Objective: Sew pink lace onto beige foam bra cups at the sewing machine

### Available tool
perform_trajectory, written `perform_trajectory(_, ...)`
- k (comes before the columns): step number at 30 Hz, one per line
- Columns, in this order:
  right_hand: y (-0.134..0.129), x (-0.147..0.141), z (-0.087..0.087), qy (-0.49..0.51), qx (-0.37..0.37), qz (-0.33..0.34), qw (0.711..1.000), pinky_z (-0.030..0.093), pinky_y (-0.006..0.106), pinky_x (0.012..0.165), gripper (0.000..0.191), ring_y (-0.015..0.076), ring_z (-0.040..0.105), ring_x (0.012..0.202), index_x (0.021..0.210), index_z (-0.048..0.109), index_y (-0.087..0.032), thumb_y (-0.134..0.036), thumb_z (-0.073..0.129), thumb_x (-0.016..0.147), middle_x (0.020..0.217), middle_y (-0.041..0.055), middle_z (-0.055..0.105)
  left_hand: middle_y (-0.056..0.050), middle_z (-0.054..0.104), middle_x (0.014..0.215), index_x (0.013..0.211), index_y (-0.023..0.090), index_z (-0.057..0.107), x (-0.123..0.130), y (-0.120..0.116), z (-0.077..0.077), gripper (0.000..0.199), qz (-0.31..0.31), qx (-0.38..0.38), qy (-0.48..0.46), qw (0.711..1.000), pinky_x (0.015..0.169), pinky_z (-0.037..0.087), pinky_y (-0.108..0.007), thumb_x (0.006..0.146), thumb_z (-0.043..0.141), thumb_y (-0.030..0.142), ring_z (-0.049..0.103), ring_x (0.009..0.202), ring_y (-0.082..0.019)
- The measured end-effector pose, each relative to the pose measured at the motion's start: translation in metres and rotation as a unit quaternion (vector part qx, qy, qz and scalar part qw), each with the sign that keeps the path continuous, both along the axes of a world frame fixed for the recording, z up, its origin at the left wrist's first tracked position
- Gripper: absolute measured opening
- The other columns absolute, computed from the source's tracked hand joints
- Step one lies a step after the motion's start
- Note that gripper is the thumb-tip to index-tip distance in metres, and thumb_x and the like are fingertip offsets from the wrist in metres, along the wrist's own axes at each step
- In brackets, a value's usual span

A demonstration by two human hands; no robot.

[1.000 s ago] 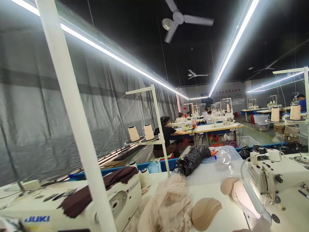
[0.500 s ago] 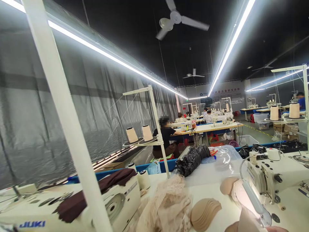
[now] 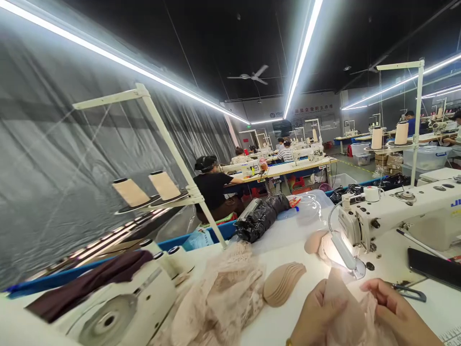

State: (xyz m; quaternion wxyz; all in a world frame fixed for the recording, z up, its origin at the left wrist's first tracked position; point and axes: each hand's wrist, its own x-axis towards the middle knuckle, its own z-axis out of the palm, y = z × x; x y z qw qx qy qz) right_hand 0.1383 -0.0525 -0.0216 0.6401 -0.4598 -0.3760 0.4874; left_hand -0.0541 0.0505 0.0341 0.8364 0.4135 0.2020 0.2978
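Note:
At the lower right, my left hand has its thumb and fingers closed on a thin beige fabric piece. My right hand pinches the gathered right side of the same fabric, fingers bent. Just beyond the hands, a small lamp lights beige moulded cups beside the sewing machine. Left of my hands lies a fanned stack of beige bra cups. A loose heap of beige lace fabric lies further left.
Small thread snips and a black phone lie right of my hands. Behind the cups are a clear plastic lid and a black plastic bundle. A second machine and thread stand are left. A co-worker sits ahead.
The view has swung right and down, so the scene shifts left. Both hands now show with the beige fabric; before, only a part showed at the bottom edge.

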Motion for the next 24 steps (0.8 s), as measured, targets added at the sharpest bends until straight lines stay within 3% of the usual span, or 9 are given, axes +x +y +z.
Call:
perform_trajectory(3, 0.001, 0.016, -0.008, -0.082, 0.000, -0.071, 0.994, 0.055, 0.041, 0.101, 0.036, 0.0280, 0.071, 0.112, 0.119, 0.071, -0.026, -0.043, 0.074, 0.088, 0.114, 0.0072, 0.077, -0.012, 0.077, 0.095, 0.108, 0.013, 0.077, 0.000, -0.003, 0.007, 0.059, 0.012, 0.005, 0.018, 1.000, 0.088, 0.056, -0.037, 0.065, 0.103, 0.044, 0.074, 0.091, -0.029)
perform_trajectory(6, -0.007, 0.021, -0.001, -0.211, 0.016, -0.183, 0.960, 0.057, 0.039, 0.097, 0.031, 0.0276, 0.071, 0.110, 0.116, 0.070, -0.027, -0.049, 0.067, 0.095, 0.113, 0.0076, 0.075, -0.014, 0.078, 0.099, 0.119, 0.014, 0.077, 0.001, -0.005, 0.013, 0.068, 0.012, 0.015, 0.023, 1.000, 0.091, 0.057, -0.043, 0.067, 0.101, 0.050, 0.075, 0.093, -0.033)
perform_trajectory(10, -0.019, -0.002, 0.035, -0.437, 0.150, -0.178, 0.869, 0.057, 0.029, 0.079, 0.010, 0.0200, 0.068, 0.089, 0.104, 0.068, -0.029, -0.035, 0.060, 0.105, 0.096, 0.0018, 0.070, -0.013, 0.078, 0.099, 0.115, 0.014, 0.077, 0.004, -0.008, 0.011, 0.061, 0.020, 0.037, 0.023, 0.999, 0.087, 0.057, -0.039, 0.071, 0.099, 0.050, 0.074, 0.091, -0.030)
perform_trajectory(12, -0.018, -0.016, 0.051, -0.498, 0.220, -0.179, 0.820, 0.055, 0.028, 0.071, 0.007, 0.0184, 0.066, 0.079, 0.099, 0.066, -0.028, -0.026, 0.061, 0.103, 0.086, 0.0000, 0.068, -0.014, 0.077, 0.099, 0.111, 0.013, 0.077, 0.006, -0.010, 0.008, 0.059, 0.020, 0.039, 0.010, 0.999, 0.087, 0.057, -0.038, 0.071, 0.099, 0.050, 0.074, 0.091, -0.029)
perform_trajectory(14, -0.015, -0.023, 0.058, -0.522, 0.253, -0.188, 0.792, 0.053, 0.029, 0.066, 0.012, 0.0184, 0.064, 0.072, 0.094, 0.064, -0.027, -0.021, 0.059, 0.103, 0.080, -0.0001, 0.066, -0.014, 0.077, 0.100, 0.113, 0.012, 0.076, 0.007, -0.011, 0.005, 0.062, 0.017, 0.039, 0.003, 0.999, 0.087, 0.057, -0.039, 0.070, 0.099, 0.051, 0.074, 0.091, -0.029)
perform_trajectory(16, -0.011, -0.024, 0.057, -0.520, 0.238, -0.177, 0.801, 0.052, 0.030, 0.064, 0.018, 0.0187, 0.062, 0.070, 0.090, 0.060, -0.027, -0.021, 0.053, 0.106, 0.079, 0.0006, 0.064, -0.014, 0.077, 0.099, 0.117, 0.012, 0.075, 0.006, -0.011, 0.006, 0.067, 0.014, 0.047, 0.011, 0.999, 0.086, 0.058, -0.040, 0.070, 0.099, 0.053, 0.074, 0.090, -0.029)
perform_trajectory(20, -0.010, -0.019, 0.046, -0.468, 0.170, -0.163, 0.852, 0.054, 0.027, 0.067, 0.022, 0.0171, 0.061, 0.074, 0.095, 0.054, -0.027, -0.027, 0.042, 0.113, 0.085, 0.0001, 0.059, -0.011, 0.077, 0.094, 0.116, 0.013, 0.074, 0.001, -0.010, 0.010, 0.064, 0.028, 0.076, 0.045, 0.996, 0.085, 0.058, -0.039, 0.072, 0.098, 0.051, 0.072, 0.086, -0.026)
perform_trajectory(24, -0.012, -0.018, 0.049, -0.493, 0.184, -0.147, 0.838, 0.053, 0.027, 0.069, 0.017, 0.0174, 0.061, 0.079, 0.098, 0.055, -0.027, -0.025, 0.046, 0.112, 0.088, 0.0004, 0.061, -0.011, 0.077, 0.098, 0.112, 0.013, 0.074, 0.001, -0.012, 0.011, 0.062, 0.041, 0.099, 0.056, 0.993, 0.089, 0.057, -0.040, 0.071, 0.098, 0.051, 0.072, 0.094, -0.028)
